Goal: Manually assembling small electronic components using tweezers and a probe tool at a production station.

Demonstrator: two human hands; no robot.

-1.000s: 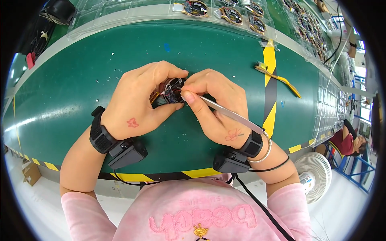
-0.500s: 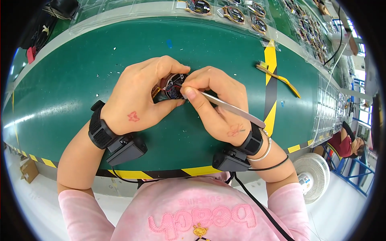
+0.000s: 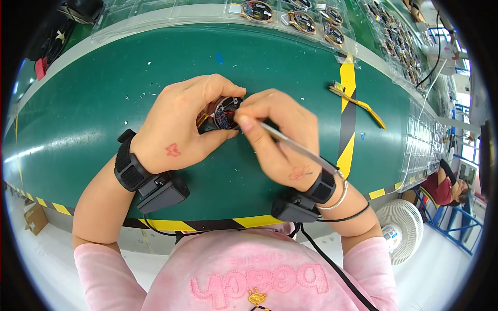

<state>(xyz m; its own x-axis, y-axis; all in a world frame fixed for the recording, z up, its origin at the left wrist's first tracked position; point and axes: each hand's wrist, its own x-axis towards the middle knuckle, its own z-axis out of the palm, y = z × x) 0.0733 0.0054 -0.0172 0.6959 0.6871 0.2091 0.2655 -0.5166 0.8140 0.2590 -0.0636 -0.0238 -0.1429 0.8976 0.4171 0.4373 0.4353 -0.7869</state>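
Over the middle of the green work surface, my left hand grips a round watch case by its edge between thumb and fingers. Its inside faces up, showing a dark circuit board and thin red wires; an amber flat strip sticks out on its left side. My right hand is closed around metal tweezers, pinched between thumb and fingers, with the back end lying toward the wrist. The tip is hidden behind my right fingers, at the right side of the case.
Clear trays with similar open watch cases line the far edge. A yellow toothbrush lies right, across yellow-black tape. Small white scraps dot the green mat. At the lower right stand a white fan and a seated person.
My right hand has shifted very slightly, and the tweezers' tilt has changed a little. My left hand keeps the watch case in nearly the same place.
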